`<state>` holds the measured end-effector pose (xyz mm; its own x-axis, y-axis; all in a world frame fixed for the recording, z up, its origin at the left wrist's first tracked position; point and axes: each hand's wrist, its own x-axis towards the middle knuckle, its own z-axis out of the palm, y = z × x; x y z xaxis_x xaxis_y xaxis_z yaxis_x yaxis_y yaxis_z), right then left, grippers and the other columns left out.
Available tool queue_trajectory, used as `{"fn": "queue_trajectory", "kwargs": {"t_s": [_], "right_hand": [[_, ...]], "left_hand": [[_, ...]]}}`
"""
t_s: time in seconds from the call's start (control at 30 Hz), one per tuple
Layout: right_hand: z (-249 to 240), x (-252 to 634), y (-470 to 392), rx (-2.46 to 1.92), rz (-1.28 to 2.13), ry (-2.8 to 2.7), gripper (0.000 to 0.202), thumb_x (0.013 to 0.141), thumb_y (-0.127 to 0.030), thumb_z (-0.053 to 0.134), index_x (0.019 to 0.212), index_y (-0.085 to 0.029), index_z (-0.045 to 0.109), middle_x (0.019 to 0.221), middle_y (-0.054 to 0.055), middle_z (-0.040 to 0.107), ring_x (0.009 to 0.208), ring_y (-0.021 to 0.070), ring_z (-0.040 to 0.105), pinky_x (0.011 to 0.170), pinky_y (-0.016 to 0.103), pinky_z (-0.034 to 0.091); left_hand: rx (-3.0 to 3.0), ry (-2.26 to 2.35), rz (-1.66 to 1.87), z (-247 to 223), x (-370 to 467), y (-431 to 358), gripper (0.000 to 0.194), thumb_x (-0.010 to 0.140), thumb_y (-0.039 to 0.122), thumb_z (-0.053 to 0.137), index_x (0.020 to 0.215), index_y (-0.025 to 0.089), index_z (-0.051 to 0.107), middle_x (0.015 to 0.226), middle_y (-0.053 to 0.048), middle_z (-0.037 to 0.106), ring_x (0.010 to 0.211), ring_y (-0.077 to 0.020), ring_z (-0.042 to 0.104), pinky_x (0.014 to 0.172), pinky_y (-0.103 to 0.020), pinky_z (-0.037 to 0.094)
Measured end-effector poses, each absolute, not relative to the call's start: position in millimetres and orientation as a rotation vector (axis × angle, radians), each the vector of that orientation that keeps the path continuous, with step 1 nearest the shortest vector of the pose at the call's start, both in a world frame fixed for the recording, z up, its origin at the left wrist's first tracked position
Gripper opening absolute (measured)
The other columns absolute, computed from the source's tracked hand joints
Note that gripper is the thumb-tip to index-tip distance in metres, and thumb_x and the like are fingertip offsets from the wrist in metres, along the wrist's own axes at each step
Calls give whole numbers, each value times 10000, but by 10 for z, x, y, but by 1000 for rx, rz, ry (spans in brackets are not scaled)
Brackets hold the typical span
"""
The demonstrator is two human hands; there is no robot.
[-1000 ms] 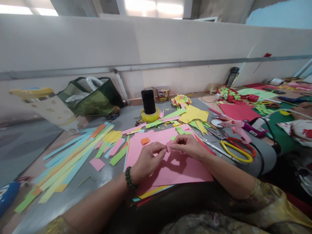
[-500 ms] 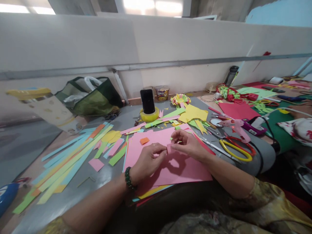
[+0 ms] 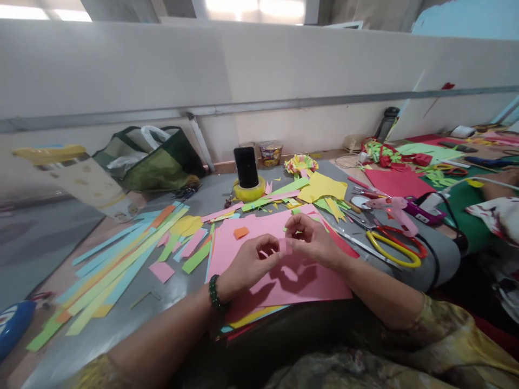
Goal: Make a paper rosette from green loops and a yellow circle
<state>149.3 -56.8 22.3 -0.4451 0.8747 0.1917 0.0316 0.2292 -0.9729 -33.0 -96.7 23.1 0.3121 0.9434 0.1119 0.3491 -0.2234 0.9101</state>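
Note:
Both hands meet over a stack of coloured sheets with a pink sheet [image 3: 320, 283] on top. A small pink paper piece [image 3: 285, 246] is between their fingertips. My left hand [image 3: 253, 265], with a green bead bracelet at the wrist, pinches the piece's left side between thumb and fingers. From the right, my right hand [image 3: 312, 240] grips its other side, fingers curled. A folded orange paper piece [image 3: 241, 233] lies on the pink sheet, left of the hands.
Paper strips [image 3: 121, 265] spread at the left. A phone [image 3: 246, 167] stands in a yellow tape roll [image 3: 249, 191] behind the stack. Scissors [image 3: 393, 248] and a pink glue gun [image 3: 399, 213] lie at the right. At the far right, a person's arm [image 3: 500, 183] shows.
The fingers of my left hand have risen and arched, and its fingertips have shifted slightly right along the small pink piece. My right hand has hardly moved.

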Motion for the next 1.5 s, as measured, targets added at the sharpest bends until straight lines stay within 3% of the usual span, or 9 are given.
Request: {"fn": "queue_trajectory", "kwargs": {"t_s": [0.23,0.3,0.43,0.63,0.93,1.2,1.37,1.5], "right_hand": [[351,1597,-510,-882,1145,-1646,274,672,-321,690,881,-232,537,727,-26,577,664,139,549,636,293,454],[422,1650,-452,-917,1070,-1618,280,663,-326,684,881,-228,538,712,-29,577,660,141,550,623,289,443],[462,1637,-360,-1049,1032,-1754,258,646,-224,644,887,-223,553,685,-37,603,629,139,550,598,278,442],[268,1486,-266,-1265,923,-2054,254,683,-88,575,897,-226,581,664,-45,627,635,143,579,589,261,435],[192,1595,-146,-1363,394,-2203,215,804,-216,629,1014,-199,673,999,84,738,913,226,658,763,331,497],[313,1758,-160,-1403,148,-2244,237,887,-182,544,1042,-198,722,1023,116,752,992,281,653,835,402,507],[431,1941,-348,-1214,-50,-2098,229,906,-225,532,1020,-218,731,876,89,723,858,244,654,767,359,505],[534,2268,-622,-1211,-115,-1842,250,926,-426,568,967,-233,722,745,46,683,649,191,598,669,327,489]], "left_hand": [[1796,1296,983,307,-505,-871,245,806,400,582,890,181,649,827,-40,717,623,-138,607,539,-243,505],[1874,1411,979,349,-635,-788,225,800,388,574,833,184,663,803,-40,721,649,-147,615,564,-247,504],[2036,1631,709,376,-838,-656,191,777,337,567,776,189,687,792,-47,723,698,-177,629,636,-284,489],[2285,1696,299,396,-840,-675,211,711,350,670,855,197,691,847,-51,693,795,-220,628,696,-302,460],[2292,1713,223,392,-732,-770,70,726,248,590,776,198,586,853,-51,617,782,-206,590,707,-300,464],[2308,1745,213,408,-672,-820,74,731,154,580,789,200,574,830,-45,628,771,-208,586,682,-295,417],[2300,1690,255,378,-633,-854,53,742,186,601,778,210,571,799,-27,650,734,-197,584,653,-284,402],[2330,1582,308,340,-552,-905,27,762,216,596,782,213,577,805,-30,675,728,-193,588,641,-281,401]]}}
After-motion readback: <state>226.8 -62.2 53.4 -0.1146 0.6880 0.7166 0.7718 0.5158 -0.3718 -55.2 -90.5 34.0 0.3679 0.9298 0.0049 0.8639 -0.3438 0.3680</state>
